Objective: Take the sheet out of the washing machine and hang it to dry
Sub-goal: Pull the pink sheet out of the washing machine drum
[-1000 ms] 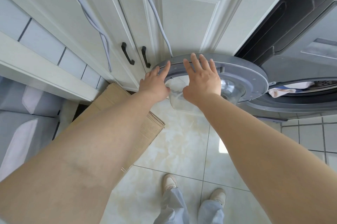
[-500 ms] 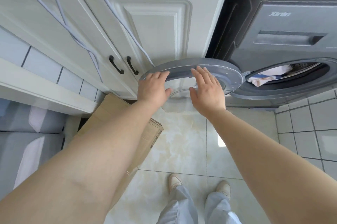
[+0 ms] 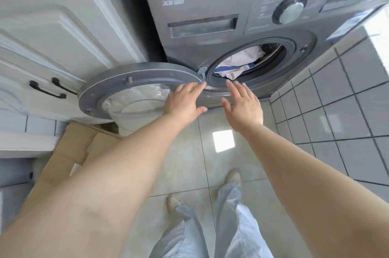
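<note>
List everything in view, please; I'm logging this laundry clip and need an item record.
washing machine: one, dark grey, upper right, against the wall
machine door: one, grey rim with clear window, swung open to the left
sheet: one, pale with a blue strip, bunched inside the drum
dial: one, silver, on the machine's panel
cabinet: one, white, left of the machine
cabinet handles: two, black
cardboard box: one, brown, on the floor at left
floor: beige tiles
wall tiles: grey, at right
shoes: two, beige
trousers: light grey
left hand: open, at the door's rim
right hand: open, below the drum opening
</note>
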